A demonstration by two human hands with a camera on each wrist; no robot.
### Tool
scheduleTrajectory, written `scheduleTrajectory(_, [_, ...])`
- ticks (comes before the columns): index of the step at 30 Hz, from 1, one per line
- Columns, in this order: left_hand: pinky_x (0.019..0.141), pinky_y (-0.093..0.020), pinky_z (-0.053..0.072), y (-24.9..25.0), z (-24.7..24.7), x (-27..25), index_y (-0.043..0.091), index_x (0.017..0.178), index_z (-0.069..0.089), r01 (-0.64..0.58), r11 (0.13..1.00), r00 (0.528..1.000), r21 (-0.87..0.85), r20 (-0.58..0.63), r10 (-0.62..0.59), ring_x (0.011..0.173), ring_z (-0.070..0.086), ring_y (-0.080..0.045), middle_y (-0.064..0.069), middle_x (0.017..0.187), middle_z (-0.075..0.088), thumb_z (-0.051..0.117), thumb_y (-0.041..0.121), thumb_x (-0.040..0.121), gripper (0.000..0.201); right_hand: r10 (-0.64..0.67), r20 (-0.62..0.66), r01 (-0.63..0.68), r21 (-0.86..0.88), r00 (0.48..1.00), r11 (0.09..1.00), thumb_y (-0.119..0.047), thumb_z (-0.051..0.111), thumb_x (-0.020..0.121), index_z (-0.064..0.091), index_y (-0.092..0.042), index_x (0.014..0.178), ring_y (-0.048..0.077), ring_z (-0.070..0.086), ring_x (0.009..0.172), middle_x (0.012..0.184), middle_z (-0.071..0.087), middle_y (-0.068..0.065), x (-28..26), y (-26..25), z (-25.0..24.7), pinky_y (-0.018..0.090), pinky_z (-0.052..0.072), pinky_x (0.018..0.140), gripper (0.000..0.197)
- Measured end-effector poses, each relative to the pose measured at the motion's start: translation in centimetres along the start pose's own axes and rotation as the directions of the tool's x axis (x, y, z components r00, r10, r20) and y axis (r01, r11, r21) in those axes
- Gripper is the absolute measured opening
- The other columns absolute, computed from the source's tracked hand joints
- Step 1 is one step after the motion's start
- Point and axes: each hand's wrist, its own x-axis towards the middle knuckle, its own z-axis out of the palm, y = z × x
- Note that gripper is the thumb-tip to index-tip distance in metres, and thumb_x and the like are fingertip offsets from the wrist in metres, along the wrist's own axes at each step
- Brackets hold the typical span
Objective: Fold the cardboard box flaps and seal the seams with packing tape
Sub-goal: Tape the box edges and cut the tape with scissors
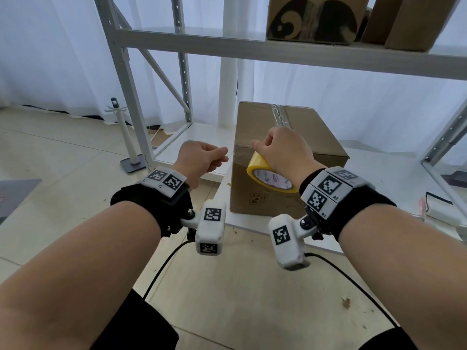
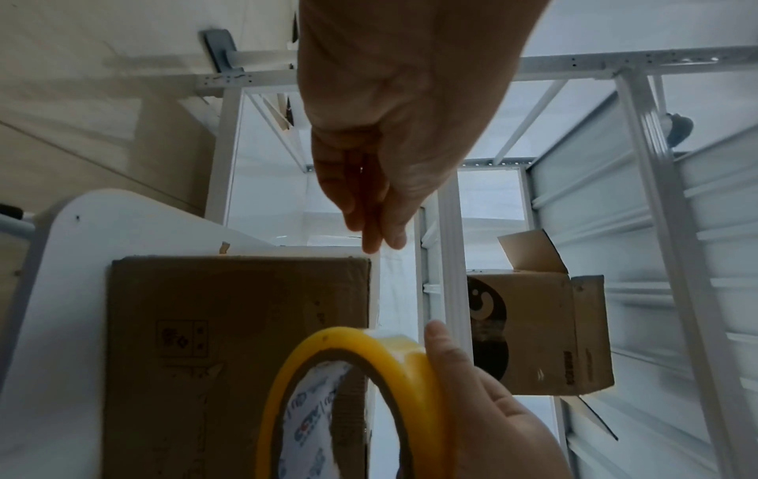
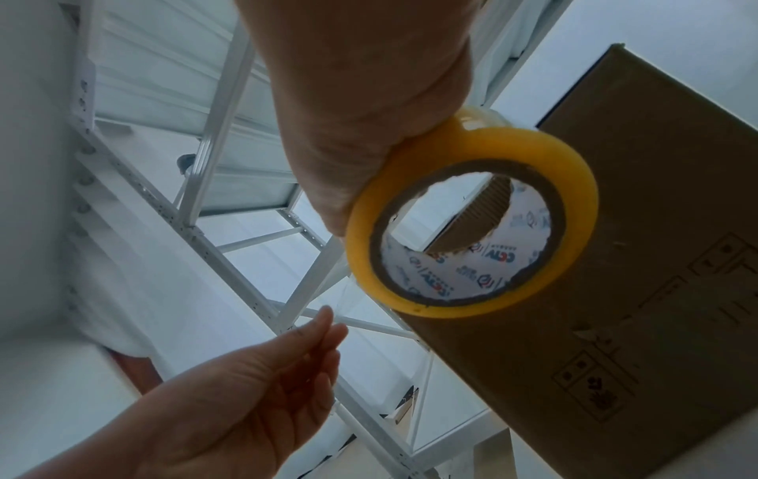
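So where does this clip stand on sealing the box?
Flaps are folded shut and tape already runs along the top seam of the box. In hand: the right hand grips the tape roll against the box's near top edge while the left hand pinches a pulled-out clear strip. Left: sticking that strip down; other seams aren't visible.

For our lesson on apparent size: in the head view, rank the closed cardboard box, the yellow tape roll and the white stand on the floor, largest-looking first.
1. Cardboard box, clearly largest.
2. White stand: tall but thin, and farther away, so unsure.
3. Tape roll, partly hidden by the right hand.
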Motion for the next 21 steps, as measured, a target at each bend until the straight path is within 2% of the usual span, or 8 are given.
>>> scheduleTrajectory(2, [0.062, -0.02, 0.049, 0.0, -0.1, 0.0, 0.009, 0.085, 0.068, 0.057, 0.997, 0.997, -0.044, 0.059, -0.054, 0.071, 0.065, -0.011, -0.003, 0.078, 0.073, 0.07, 0.022, 0.085, 0.013, -0.026, -0.014, 0.025, -0.077, 1.0, 0.997, -0.047, 0.049, 0.094, 0.057, -0.015, 0.094, 0.019, 0.055, 0.085, 0.089, 0.059, 0.0, -0.1, 0.0, -0.5, 0.031, 0.04, 0.07, 0.033])
scheduleTrajectory(5, [0.06, -0.021, 0.048, 0.4, 0.1, -0.1, 0.011, 0.085, 0.065, 0.097, 0.993, 0.988, -0.071, 0.124, -0.087, 0.071, 0.069, -0.013, -0.003, 0.079, 0.074, 0.069, 0.022, 0.086, 0.012, -0.057, -0.008, 0.056, -0.119, 0.998, 0.991, -0.046, 0.049, 0.094, 0.054, -0.017, 0.089, 0.019, 0.054, 0.082, 0.085, 0.057, -0.001, -0.2, 0.5, -1.0, 0.031, 0.039, 0.068, 0.03])
scheduleTrajectory(8, [0.064, -0.024, 0.053, 0.6, 0.3, 0.0, 0.012, 0.088, 0.064, 0.105, 0.993, 0.99, -0.046, 0.099, -0.1, 0.077, 0.071, -0.018, -0.006, 0.085, 0.073, 0.07, 0.027, 0.085, 0.017, -0.044, 0.019, 0.045, -0.058, 0.999, 0.997, -0.047, 0.052, 0.092, 0.052, -0.02, 0.081, 0.016, 0.053, 0.077, 0.077, 0.055, -0.005, 0.0, 1.2, -1.3, 0.029, 0.038, 0.067, 0.029])
scheduleTrajectory(11, [0.067, -0.025, 0.055, 0.5, 0.4, 0.1, 0.012, 0.087, 0.066, 0.092, 0.995, 0.992, -0.043, 0.087, -0.088, 0.08, 0.07, -0.018, -0.006, 0.087, 0.072, 0.071, 0.027, 0.083, 0.016, -0.025, 0.05, 0.025, 0.01, 0.998, 1.0, -0.05, 0.056, 0.089, 0.052, -0.02, 0.078, 0.014, 0.051, 0.072, 0.073, 0.052, -0.006, 0.1, 2.0, -1.1, 0.027, 0.036, 0.064, 0.032])
scheduleTrajectory(13, [0.065, -0.022, 0.054, 0.3, 0.4, 0.0, 0.011, 0.084, 0.066, 0.091, 0.995, 0.992, -0.049, 0.091, -0.086, 0.075, 0.069, -0.014, -0.005, 0.083, 0.072, 0.072, 0.024, 0.083, 0.014, -0.013, 0.071, 0.011, 0.04, 0.997, 0.999, -0.052, 0.057, 0.088, 0.055, -0.017, 0.082, 0.012, 0.051, 0.071, 0.074, 0.053, -0.005, 0.1, 2.1, -1.1, 0.025, 0.035, 0.06, 0.036])
scheduleTrajectory(15, [0.062, -0.019, 0.053, 0.2, 0.4, -0.2, 0.009, 0.085, 0.066, 0.102, 0.994, 0.992, -0.031, 0.073, -0.1, 0.067, 0.067, -0.01, -0.004, 0.078, 0.071, 0.071, 0.021, 0.083, 0.013, -0.006, 0.09, 0.0, 0.066, 0.996, 0.998, -0.053, 0.058, 0.087, 0.056, -0.017, 0.082, 0.012, 0.051, 0.072, 0.075, 0.054, -0.004, 0.1, 2.0, -1.0, 0.025, 0.036, 0.062, 0.037])
scheduleTrajectory(18, [0.058, -0.017, 0.051, 0.0, 0.4, -0.2, 0.007, 0.091, 0.066, 0.12, 0.993, 0.991, -0.001, 0.057, -0.12, 0.066, 0.066, -0.01, -0.005, 0.079, 0.07, 0.072, 0.019, 0.083, 0.016, -0.01, 0.122, 0.007, 0.028, 0.992, 1.0, -0.054, 0.06, 0.085, 0.051, -0.02, 0.073, 0.014, 0.052, 0.073, 0.074, 0.054, -0.004, 0.3, 1.8, -0.7, 0.027, 0.037, 0.065, 0.037])
scheduleTrajectory(21, [0.057, -0.018, 0.05, 0.0, 0.1, -0.1, 0.006, 0.094, 0.067, 0.158, 0.987, 0.984, 0.016, 0.083, -0.159, 0.067, 0.066, -0.011, -0.006, 0.081, 0.071, 0.072, 0.018, 0.082, 0.018, -0.025, 0.133, 0.034, -0.068, 0.991, 0.997, -0.055, 0.059, 0.085, 0.048, -0.022, 0.072, 0.017, 0.053, 0.077, 0.076, 0.053, -0.005, 0.5, 1.4, -0.6, 0.031, 0.039, 0.066, 0.036])
